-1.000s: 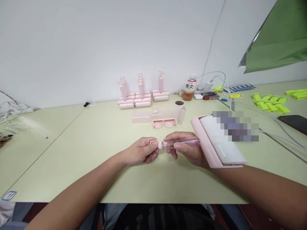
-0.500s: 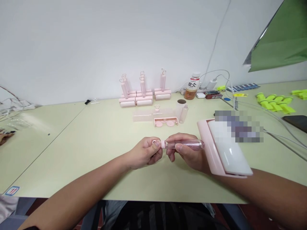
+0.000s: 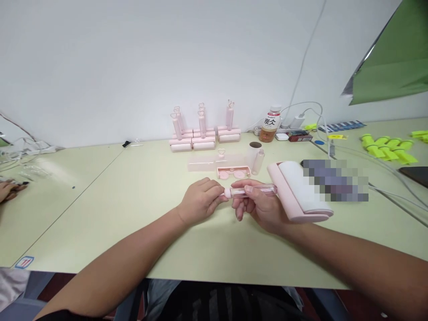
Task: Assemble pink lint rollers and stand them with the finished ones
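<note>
— What are the hands doing?

— The right hand [image 3: 262, 207] has its fingers [image 3: 249, 189] closed around the clear pink handle [image 3: 256, 191] of a lint roller [image 3: 297, 191], held level just above the counter [image 3: 133, 196]. The left hand [image 3: 200, 203] pinches the small pink cap [image 3: 227, 192] at the handle's free end.

— And around them?

— Just beyond the fingers lie a pink tray [image 3: 233, 172] and a small clear bottle [image 3: 258, 161]; farther back stand more pink rollers [image 3: 203, 131] and a drink bottle [image 3: 271, 125].

We see through one head camera, looking forward and down across the table [image 3: 100, 191], hands close at six o'clock.
</note>
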`<state>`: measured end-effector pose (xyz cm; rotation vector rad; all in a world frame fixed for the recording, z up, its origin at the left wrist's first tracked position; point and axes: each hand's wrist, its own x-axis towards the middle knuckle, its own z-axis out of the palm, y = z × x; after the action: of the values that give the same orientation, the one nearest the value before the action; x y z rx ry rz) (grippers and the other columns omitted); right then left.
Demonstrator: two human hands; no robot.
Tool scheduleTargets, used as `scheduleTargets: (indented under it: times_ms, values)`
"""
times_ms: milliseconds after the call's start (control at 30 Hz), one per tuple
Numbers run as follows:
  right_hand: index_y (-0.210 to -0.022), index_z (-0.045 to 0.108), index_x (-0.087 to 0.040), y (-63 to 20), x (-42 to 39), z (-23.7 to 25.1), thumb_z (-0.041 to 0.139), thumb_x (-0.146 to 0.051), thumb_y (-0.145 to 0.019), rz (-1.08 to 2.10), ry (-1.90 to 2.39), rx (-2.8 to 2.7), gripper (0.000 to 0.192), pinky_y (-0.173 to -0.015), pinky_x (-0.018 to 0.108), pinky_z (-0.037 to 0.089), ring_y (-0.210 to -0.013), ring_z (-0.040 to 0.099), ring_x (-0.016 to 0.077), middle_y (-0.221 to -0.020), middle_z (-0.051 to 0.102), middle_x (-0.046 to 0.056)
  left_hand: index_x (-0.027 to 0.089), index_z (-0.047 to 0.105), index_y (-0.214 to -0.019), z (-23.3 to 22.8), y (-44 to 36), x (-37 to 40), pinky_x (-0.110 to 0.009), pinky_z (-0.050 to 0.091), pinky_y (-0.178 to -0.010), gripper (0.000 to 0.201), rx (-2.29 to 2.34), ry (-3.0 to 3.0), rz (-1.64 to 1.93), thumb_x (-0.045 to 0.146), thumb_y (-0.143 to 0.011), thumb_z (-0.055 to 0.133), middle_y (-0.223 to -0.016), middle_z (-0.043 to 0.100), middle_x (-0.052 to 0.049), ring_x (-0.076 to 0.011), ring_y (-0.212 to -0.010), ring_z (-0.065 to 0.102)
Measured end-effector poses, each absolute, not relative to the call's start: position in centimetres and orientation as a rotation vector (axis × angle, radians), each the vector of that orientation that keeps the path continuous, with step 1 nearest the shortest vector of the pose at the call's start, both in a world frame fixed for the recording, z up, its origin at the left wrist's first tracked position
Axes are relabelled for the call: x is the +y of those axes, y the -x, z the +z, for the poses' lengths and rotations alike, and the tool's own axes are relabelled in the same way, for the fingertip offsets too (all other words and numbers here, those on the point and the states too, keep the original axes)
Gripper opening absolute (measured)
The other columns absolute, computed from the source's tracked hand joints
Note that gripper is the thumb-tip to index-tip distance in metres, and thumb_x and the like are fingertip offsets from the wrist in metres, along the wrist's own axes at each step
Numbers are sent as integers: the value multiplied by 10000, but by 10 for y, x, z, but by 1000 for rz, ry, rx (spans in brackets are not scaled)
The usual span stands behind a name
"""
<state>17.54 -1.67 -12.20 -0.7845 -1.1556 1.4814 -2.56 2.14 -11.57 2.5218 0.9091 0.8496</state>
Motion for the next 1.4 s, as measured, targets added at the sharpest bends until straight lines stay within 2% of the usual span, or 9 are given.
scheduleTargets:
  times_ms: [167,267,367,433,567,700,900,1100,1400]
  values:
    - [-743,694,-165,-179,-20,-111,653,-490,-831,1107,1013,-1446,339,-489,271,493,-493,549,132,-550,566,-1,208,551,-1342,-114,48,54,-461,276,-1117,515,1045,-2678,826,517,-953,413,-1429,521,-138,-303,-1319,424]
    - [-597,562,-193,-178,-23,-110,699,-444,-769,1235,982,-1440,334,-501,292,514,-507,563,133,-634,566,0,192,431,-1455,-121,63,75,-526,214,-1155,585,1529,-2631,661,516,-974,354,-1591,320,-132,-339,-1453,258]
    - [-640,527,-205,-178,-25,-111,726,-370,-707,1415,1096,-1409,267,-414,267,461,-476,521,133,-582,530,-19,210,285,-1537,-126,71,86,-564,200,-1161,657,1706,-2570,403,516,-962,371,-1638,215,-103,-363,-1495,160]
    - [-655,531,-201,-178,-25,-111,717,-326,-688,1457,1183,-1459,227,-373,232,398,-465,486,126,-538,521,-21,218,296,-1532,-126,71,88,-562,204,-1162,666,1742,-2575,341,500,-941,419,-1624,257,-99,-366,-1486,183]
    - [-688,511,-199,-178,-23,-105,680,-372,-751,1403,1106,-1580,250,-389,212,338,-450,413,93,-539,473,-41,191,536,-1351,-120,68,83,-509,331,-1092,530,1888,-2554,500,450,-889,507,-1389,527,-152,-354,-1318,424]
    - [-851,574,-186,-178,-22,-103,619,-362,-827,1344,978,-1691,183,-450,226,345,-509,397,98,-620,453,-43,203,474,-1409,-121,69,83,-476,384,-1054,619,1847,-2446,567,444,-846,567,-1414,480,-154,-354,-1288,454]
    - [-792,512,-193,-181,-22,-111,536,-288,-881,1423,1004,-1691,132,-555,251,421,-603,473,114,-730,495,-18,181,491,-1386,-120,74,83,-434,458,-960,601,1706,-2059,767,427,-846,586,-1349,572,-155,-317,-1166,577]
    - [-801,535,-191,-180,-22,-110,564,-417,-902,1500,1091,-1607,249,-454,215,373,-526,455,88,-708,511,-24,170,614,-1221,-98,67,55,-300,476,-688,557,1116,-1547,1094,528,-796,651,-927,694,-73,-186,-748,633]
    - [-799,545,-195,-178,-22,-107,618,-429,-860,1478,1096,-1552,252,-388,201,320,-492,435,84,-677,524,-24,192,640,-1197,-99,55,38,-294,478,-810,516,921,-1579,1128,462,-766,722,-1156,671,-73,-239,-1010,611]
